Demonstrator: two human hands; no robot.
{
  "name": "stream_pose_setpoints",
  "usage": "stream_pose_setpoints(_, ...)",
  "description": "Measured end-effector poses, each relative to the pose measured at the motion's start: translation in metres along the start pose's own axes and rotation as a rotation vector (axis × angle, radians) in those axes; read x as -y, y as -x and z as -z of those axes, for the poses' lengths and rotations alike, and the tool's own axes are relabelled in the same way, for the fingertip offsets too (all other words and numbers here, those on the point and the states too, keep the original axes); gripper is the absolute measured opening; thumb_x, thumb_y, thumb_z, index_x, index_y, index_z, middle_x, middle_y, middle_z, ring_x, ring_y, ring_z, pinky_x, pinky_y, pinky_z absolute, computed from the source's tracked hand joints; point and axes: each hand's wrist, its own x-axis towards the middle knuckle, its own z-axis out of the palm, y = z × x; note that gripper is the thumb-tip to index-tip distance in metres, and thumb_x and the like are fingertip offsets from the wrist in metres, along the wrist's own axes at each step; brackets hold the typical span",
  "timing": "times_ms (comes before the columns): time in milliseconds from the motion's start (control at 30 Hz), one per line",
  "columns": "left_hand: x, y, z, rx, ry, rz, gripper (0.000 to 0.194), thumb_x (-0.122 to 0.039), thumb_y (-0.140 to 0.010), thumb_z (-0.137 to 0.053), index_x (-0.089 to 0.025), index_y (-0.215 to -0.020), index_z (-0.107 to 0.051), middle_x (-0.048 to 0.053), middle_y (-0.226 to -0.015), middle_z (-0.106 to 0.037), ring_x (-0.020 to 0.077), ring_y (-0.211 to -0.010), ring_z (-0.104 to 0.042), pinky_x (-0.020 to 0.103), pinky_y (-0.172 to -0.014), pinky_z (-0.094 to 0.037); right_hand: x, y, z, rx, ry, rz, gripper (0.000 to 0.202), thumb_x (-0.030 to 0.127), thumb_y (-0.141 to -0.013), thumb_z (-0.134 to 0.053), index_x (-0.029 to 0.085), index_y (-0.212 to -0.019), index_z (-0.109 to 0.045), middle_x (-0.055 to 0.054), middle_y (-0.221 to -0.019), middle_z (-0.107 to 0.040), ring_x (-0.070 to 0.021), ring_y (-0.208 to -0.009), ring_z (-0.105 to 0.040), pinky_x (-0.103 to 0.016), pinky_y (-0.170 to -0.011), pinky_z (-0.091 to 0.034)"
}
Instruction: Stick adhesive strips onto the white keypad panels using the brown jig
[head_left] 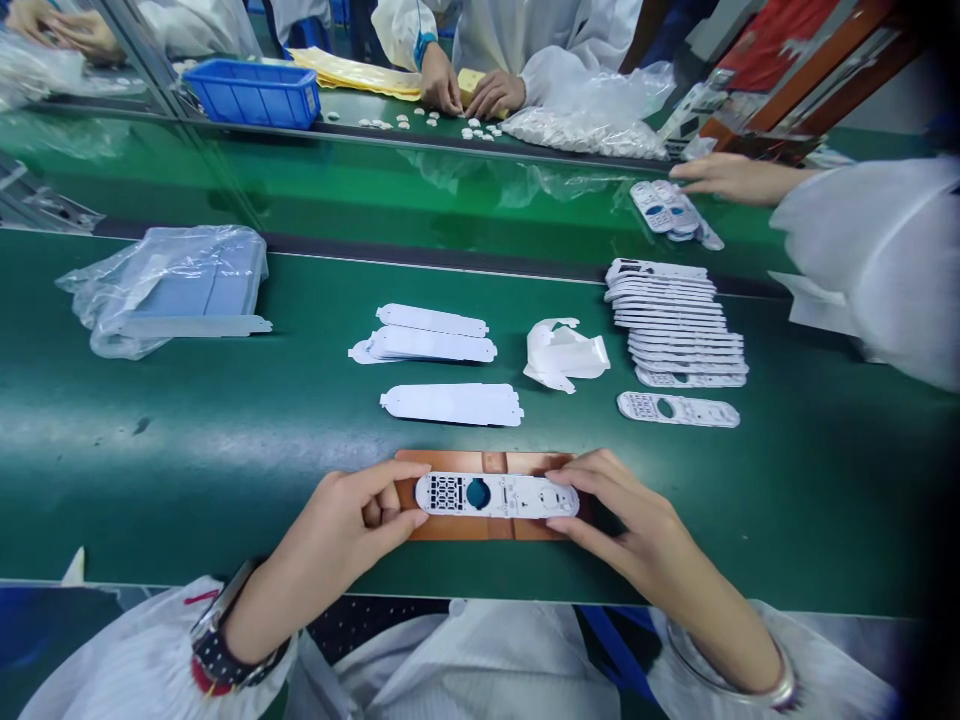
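A long white panel with cut-out holes (pixel 525 496) lies level over a copper-coloured plate (pixel 450 528) near the table's front edge. My left hand (pixel 360 520) pinches the panel's left end between thumb and fingers. At the right end, my right hand (pixel 622 515) grips it the same way. Beyond the plate are a flat stack of white strips (pixel 450 404) and a second, looser stack (pixel 435 342). Crumpled white backing (pixel 566 355) sits to their right. A single similar panel (pixel 679 410) lies in front of a long overlapping row of panels (pixel 675 320).
A plastic-wrapped stack (pixel 187 285) lies at the left. Behind the table runs a green belt (pixel 337 190), where another person's hand (pixel 735 180) reaches toward a pile of panels (pixel 671 212). A blue bin (pixel 255 95) and another person's hands (pixel 472 90) are at the far side.
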Motion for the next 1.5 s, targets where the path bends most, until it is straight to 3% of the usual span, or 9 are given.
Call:
stream_pose_setpoints(500,0.0,-0.003,-0.003,-0.018,-0.071,-0.052,0.027,-0.028,-0.081,-0.055,-0.018,-0.103,-0.066,-0.006,-0.053,-0.045,0.0081,-0.045,-0.039,0.018,-0.041,-0.03,-0.005,-0.003,0.0,-0.005,0.029,0.024,0.025,0.024,-0.086,-0.058,0.022,-0.11,-0.055,-0.009,-0.1,-0.058,-0.021,-0.093,-0.053,-0.033,-0.07,-0.052)
stream_pose_setpoints(1000,0.001,-0.002,-0.002,-0.026,-0.124,-0.043,0.029,-0.035,-0.081,-0.054,-0.019,-0.102,-0.066,-0.005,-0.054,-0.048,0.0087,-0.044,-0.04,0.018,-0.04,-0.03,-0.002,-0.006,0.006,0.005,-0.009,-0.04,0.025,0.026,-0.085,-0.059,0.023,-0.11,-0.062,-0.008,-0.097,-0.058,-0.0201,-0.089,-0.053,-0.031,-0.066,-0.052)
stream_pose_setpoints(1200,0.0,-0.004,-0.001,0.001,-0.265,-0.061,0.029,-0.036,-0.083,-0.054,-0.02,-0.103,-0.066,-0.001,-0.059,-0.06,0.011,-0.046,-0.05,0.017,-0.039,-0.033,0.0,-0.006,0.008,0.049,0.023,-0.052,0.023,0.029,-0.087,-0.056,0.024,-0.109,-0.062,-0.008,-0.098,-0.057,-0.0209,-0.091,-0.053,-0.032,-0.068,-0.053)
stream_pose_setpoints(1333,-0.003,-0.005,0.0,-0.01,-0.471,-0.146,0.025,-0.034,-0.085,-0.053,-0.021,-0.101,-0.068,0.002,-0.072,-0.07,0.0154,-0.055,-0.063,0.018,-0.039,-0.037,0.006,-0.006,0.009,0.087,0.092,-0.058,0.024,0.028,-0.09,-0.051,0.024,-0.112,-0.061,-0.009,-0.1,-0.058,-0.0214,-0.092,-0.053,-0.032,-0.068,-0.052)
stream_pose_setpoints(1500,-0.011,-0.005,-0.006,-0.06,-0.769,-0.417,0.037,-0.023,-0.093,-0.034,-0.013,-0.101,-0.068,0.008,-0.08,-0.074,0.0197,-0.058,-0.069,0.024,-0.045,-0.048,0.014,-0.015,0.01,0.097,0.223,-0.045,0.024,0.028,-0.093,-0.044,0.018,-0.096,-0.066,-0.008,-0.087,-0.063,-0.0195,-0.078,-0.053,-0.032,-0.061,-0.046)
